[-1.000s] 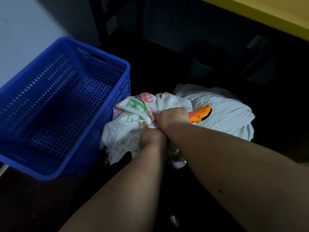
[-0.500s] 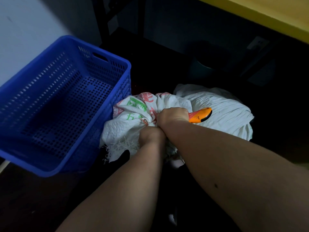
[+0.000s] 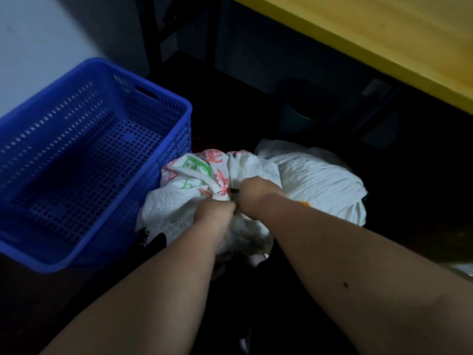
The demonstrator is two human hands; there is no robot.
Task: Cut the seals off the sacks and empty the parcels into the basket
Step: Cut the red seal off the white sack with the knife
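The sack (image 3: 179, 198) sits in the middle of the frame, a white woven bag with red and green print. Its neck is bunched up tight, and a thin red seal (image 3: 207, 192) goes around it. The bag looks soft and crinkly, so I think it will flop and slide if I hold it loosely. The best place to hold it is the bunched neck, right by the seal.

My left hand (image 3: 218, 210) is closed in a fist around that neck. My right hand (image 3: 258, 192) is closed around a cutter (image 3: 235, 191); only its dark tip shows, close to the seal, and a bit of orange handle peeks out lower right of my wrist.

A second white sack (image 3: 325, 180) lies just behind, to the right. The blue basket (image 3: 179, 129) stands at the left of the frame, touching the first sack. It has no parcels in it.
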